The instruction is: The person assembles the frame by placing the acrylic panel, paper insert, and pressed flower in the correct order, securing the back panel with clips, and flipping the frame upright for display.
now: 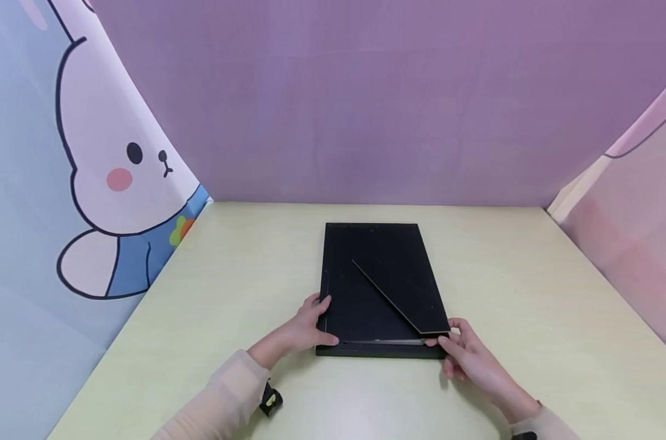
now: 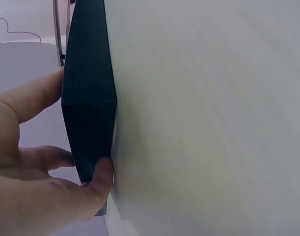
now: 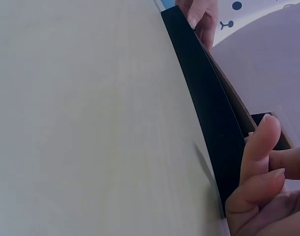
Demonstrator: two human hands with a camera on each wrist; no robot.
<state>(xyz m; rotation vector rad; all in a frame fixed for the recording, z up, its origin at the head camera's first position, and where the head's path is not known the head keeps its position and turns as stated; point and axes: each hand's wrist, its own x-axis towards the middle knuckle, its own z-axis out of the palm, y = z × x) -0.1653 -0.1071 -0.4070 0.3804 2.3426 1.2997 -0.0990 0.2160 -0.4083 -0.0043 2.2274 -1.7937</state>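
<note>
A black picture frame (image 1: 382, 351) lies back side up on the table, its backing board (image 1: 360, 299) facing the camera. A tapering easel stand flap (image 1: 412, 293) slants across that board. At the near left corner my left hand (image 1: 302, 330) grips the frame, thumb on top and fingers along the side. My right hand (image 1: 473, 357) is at the near right corner, pinching the raised edge of the backing board. Between board and rim, a narrow gap shows along the near side. In the right wrist view the brown board edge (image 3: 233, 96) tilts away from the black frame side (image 3: 201, 93).
The pale table (image 1: 228, 275) extends around the frame on all sides. A purple curtain (image 1: 393, 104) hangs behind it, with a rabbit-print curtain (image 1: 118, 153) on the left and a pink one (image 1: 635, 232) on the right. A black strap (image 1: 270, 400) hangs at the left wrist.
</note>
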